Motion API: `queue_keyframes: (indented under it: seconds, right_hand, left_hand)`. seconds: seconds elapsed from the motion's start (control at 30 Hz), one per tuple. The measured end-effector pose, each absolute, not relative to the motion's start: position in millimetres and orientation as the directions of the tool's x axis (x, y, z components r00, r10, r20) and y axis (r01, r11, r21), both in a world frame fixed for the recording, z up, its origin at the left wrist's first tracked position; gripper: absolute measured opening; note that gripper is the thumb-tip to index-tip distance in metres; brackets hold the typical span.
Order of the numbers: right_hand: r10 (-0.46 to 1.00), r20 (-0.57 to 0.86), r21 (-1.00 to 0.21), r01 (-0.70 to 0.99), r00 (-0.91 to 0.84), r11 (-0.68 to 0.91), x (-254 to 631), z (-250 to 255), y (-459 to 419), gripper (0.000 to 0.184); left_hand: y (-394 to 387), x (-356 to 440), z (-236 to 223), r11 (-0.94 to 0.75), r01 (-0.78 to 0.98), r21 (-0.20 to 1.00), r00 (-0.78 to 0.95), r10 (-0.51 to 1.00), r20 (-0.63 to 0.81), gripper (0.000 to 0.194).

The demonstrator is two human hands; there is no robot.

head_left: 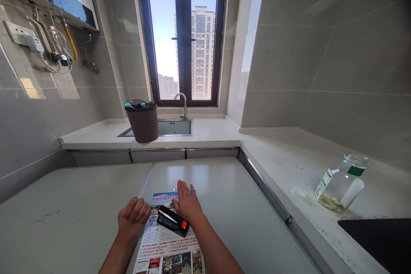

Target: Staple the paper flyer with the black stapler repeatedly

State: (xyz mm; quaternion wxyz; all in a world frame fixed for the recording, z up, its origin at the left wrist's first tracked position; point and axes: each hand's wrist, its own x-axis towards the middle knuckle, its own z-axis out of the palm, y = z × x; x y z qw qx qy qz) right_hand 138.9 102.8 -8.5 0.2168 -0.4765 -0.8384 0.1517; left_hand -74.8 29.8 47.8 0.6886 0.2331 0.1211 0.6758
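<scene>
A printed flyer (167, 246) lies on the grey table (231, 205) right in front of me. My right hand (187, 202) rests flat on the flyer's upper part, fingers stretched out and together. A black stapler (172, 221) with a red end lies on the flyer, just left of that hand's wrist. My left hand (133, 215) is curled into a loose fist at the flyer's left edge, beside the stapler; I see nothing in it.
A white counter (289, 158) runs along the right with a tilted glass jar (341, 185), a small lid (298, 192) and a black hob corner (379, 239). Beyond are a sink (173, 127), a tap (183, 105) and a brown bucket (143, 122).
</scene>
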Motion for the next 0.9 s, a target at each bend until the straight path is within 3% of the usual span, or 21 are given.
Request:
queue_keyframes:
  seconds: [0.13, 0.2, 0.3, 0.37, 0.63, 0.9]
  right_hand:
    - [0.865, 0.284, -0.508, 0.701, -0.413, 0.501, 144, 7, 96, 0.072]
    - [0.878, 0.349, -0.520, 0.712, -0.328, 0.472, 154, 17, 92, 0.056]
    - [0.909, 0.371, -0.412, 0.844, -0.187, 0.342, 186, 26, 91, 0.030]
    - [0.930, 0.331, -0.315, 0.910, -0.160, 0.269, 220, 27, 95, 0.023]
    - [0.950, 0.312, -0.238, 0.967, -0.012, 0.090, 344, 17, 102, 0.028]
    - [0.940, 0.341, -0.239, 0.967, -0.006, 0.093, 321, 18, 95, 0.025]
  left_hand:
    - [29, -72, 54, -0.002, -0.891, 0.453, 0.118, 0.965, 0.236, 0.057]
    - [29, -71, 55, 0.008, -0.901, 0.434, 0.134, 0.956, 0.262, 0.055]
    - [31, -70, 53, 0.014, -0.917, 0.399, 0.144, 0.943, 0.300, 0.053]
    - [33, -71, 50, 0.012, -0.931, 0.364, 0.139, 0.935, 0.326, 0.052]
    - [38, -69, 48, 0.004, -0.966, 0.258, 0.090, 0.942, 0.324, 0.042]
    - [38, -69, 50, -0.049, -0.957, 0.287, 0.021, 0.972, 0.235, 0.044]
